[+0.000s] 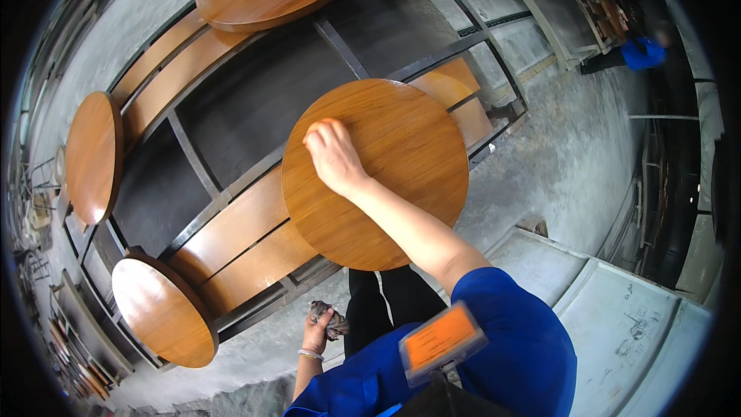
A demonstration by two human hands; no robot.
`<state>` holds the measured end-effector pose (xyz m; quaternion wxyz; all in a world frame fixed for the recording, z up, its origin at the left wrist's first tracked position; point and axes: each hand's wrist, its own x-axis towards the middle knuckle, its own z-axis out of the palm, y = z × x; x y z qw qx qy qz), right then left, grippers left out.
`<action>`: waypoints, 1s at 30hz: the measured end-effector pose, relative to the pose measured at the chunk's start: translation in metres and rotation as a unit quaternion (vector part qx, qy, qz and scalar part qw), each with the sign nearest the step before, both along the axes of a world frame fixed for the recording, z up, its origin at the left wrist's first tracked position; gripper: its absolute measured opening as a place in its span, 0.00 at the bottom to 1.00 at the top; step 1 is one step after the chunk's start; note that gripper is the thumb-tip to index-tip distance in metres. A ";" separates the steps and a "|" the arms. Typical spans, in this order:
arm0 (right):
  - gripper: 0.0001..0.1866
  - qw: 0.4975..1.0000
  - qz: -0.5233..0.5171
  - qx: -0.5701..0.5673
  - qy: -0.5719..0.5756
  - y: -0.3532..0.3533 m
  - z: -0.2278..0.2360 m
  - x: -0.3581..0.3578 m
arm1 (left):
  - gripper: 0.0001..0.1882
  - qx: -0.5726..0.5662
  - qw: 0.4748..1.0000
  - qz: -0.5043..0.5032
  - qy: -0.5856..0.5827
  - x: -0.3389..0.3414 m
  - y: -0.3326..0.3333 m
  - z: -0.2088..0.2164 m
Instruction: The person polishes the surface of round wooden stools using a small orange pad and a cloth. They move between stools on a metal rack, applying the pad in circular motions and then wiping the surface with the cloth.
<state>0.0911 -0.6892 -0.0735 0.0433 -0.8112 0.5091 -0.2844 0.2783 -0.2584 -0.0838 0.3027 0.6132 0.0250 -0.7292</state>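
Round brown wooden disc [403, 156] seems mid-rubbing, the amount left unclear, right hand [334, 156] curled on it, contents hidden, left hand [314, 334] clenching crumpled grey cloth [336, 327].

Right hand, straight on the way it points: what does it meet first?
Likely the far-left rim of the round wooden tabletop under the right hand; past that, the dark surface seems to lie lower, though depth is unclear.
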 end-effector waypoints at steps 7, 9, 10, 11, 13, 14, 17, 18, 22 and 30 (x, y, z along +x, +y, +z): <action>0.05 0.940 -0.342 -0.003 0.003 -0.037 0.005 -0.150 | 0.17 0.013 0.999 -0.016 -0.029 0.013 0.008 0.010; 0.06 0.942 -0.332 0.048 0.003 -0.024 0.003 -0.145 | 0.15 0.017 0.999 -0.014 -0.029 0.016 0.013 0.006; 0.07 0.957 -0.290 0.019 -0.003 -0.009 0.000 -0.119 | 0.14 0.023 0.999 -0.012 -0.031 0.017 0.014 0.003; 0.08 0.974 -0.228 0.010 0.001 0.008 -0.003 -0.088 | 0.14 0.031 0.999 -0.007 -0.033 0.017 0.015 0.001; 0.08 0.993 -0.103 0.038 -0.050 0.042 -0.008 -0.021 | 0.13 0.031 0.999 -0.010 -0.030 0.018 0.016 -0.004; 0.08 0.998 -0.023 0.029 -0.042 0.052 -0.011 -0.002 | 0.13 0.032 0.999 -0.005 -0.033 0.020 0.018 -0.005; 0.07 0.999 0.032 0.012 -0.022 0.052 -0.012 -0.015 | 0.12 0.046 0.998 0.017 -0.050 0.028 0.029 -0.006; 0.05 0.998 0.006 0.050 -0.038 0.041 -0.009 -0.053 | 0.12 0.050 0.997 0.021 -0.052 0.033 0.036 -0.006; 0.05 0.946 -0.325 -0.015 0.004 0.005 0.005 -0.171 | 0.12 0.076 0.994 0.033 -0.069 0.054 0.068 -0.010; 0.03 0.998 -0.024 0.007 -0.054 0.040 0.010 -0.089 | 0.13 0.069 0.994 0.006 -0.089 0.056 0.069 -0.029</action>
